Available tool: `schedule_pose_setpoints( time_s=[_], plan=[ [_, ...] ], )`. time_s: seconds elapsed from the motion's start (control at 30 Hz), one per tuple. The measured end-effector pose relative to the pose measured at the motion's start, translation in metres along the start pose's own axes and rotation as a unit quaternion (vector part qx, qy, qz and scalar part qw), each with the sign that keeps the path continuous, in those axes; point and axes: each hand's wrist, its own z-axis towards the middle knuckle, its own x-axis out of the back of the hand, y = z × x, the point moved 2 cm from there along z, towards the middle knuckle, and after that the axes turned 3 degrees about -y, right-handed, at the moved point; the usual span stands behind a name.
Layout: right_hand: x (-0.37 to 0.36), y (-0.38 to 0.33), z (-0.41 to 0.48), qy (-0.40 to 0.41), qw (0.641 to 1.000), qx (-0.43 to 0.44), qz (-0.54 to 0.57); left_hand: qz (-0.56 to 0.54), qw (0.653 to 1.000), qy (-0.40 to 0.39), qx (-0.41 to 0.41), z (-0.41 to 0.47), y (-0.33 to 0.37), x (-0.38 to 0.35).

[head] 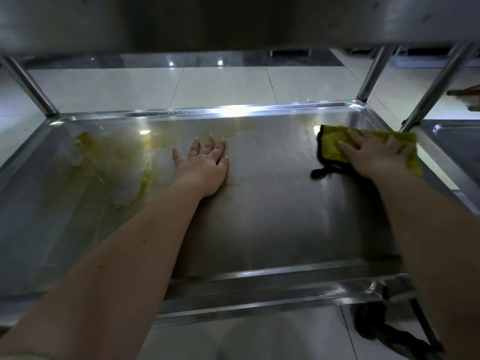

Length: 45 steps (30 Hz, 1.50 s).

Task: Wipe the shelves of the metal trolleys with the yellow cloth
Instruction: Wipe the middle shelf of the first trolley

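Note:
A lower metal trolley shelf (272, 229) fills the view, a shallow steel tray with a raised rim. The yellow cloth (331, 148), edged in black with a black loop, lies flat at the shelf's far right corner. My right hand (374, 154) presses on the cloth with fingers spread straight. Flat on the bare steel at the shelf's middle rests my left hand (202, 165), fingers straight and holding nothing. A yellowish smear with white patches (111, 165) covers the shelf's left part.
The trolley's upper shelf (233, 19) hangs close overhead. Slanted steel legs (374, 74) stand at the far corners. A second trolley's shelf (457, 141) adjoins on the right. White floor tiles (220, 84) lie beyond. A dark caster wheel (371, 320) sits at the near right corner.

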Motion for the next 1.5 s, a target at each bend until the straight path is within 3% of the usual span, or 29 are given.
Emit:
schedule_pose_setpoints(
  time_s=[0.1,0.2,0.4,0.5,0.6,0.7,0.8,0.9,1.03,1.33,1.5],
  plan=[
    [0.0,0.004,0.001,-0.006,0.999,-0.042,-0.005,0.006,1.0,-0.004,-0.001,0.001,0.001,-0.002],
    [-0.004,-0.039,-0.005,-0.008,0.999,-0.038,0.005,0.005,1.0,-0.005,0.001,0.002,0.0,-0.002],
    [-0.025,-0.184,-0.055,-0.017,0.987,0.16,-0.015,-0.085,0.996,0.017,0.005,0.002,-0.006,-0.003],
    [-0.037,-0.217,-0.078,-0.012,0.978,0.208,-0.009,-0.151,0.988,0.046,0.005,0.003,-0.01,-0.001],
    [-0.026,-0.205,-0.075,-0.055,0.964,0.242,0.093,-0.172,0.984,0.045,-0.007,0.0,-0.011,0.002],
    [-0.008,-0.169,-0.066,-0.001,0.934,0.25,0.254,-0.136,0.988,0.07,-0.016,-0.004,-0.008,0.011],
    [-0.007,-0.126,-0.059,0.038,0.959,0.195,0.201,-0.028,0.99,0.125,-0.067,-0.002,0.018,0.023],
    [-0.018,-0.106,-0.061,-0.012,0.974,0.165,0.152,0.003,0.989,0.076,-0.127,0.003,0.07,0.02],
    [-0.027,-0.106,-0.066,0.008,0.978,0.167,0.126,0.003,0.999,0.013,-0.04,0.008,0.108,-0.006],
    [-0.034,-0.109,-0.06,-0.003,0.983,0.184,-0.001,0.017,1.0,0.009,-0.007,0.046,0.046,0.006],
    [-0.037,-0.111,-0.058,-0.007,0.985,0.171,-0.011,0.022,0.999,-0.021,-0.031,0.012,0.034,0.004]
  ],
)
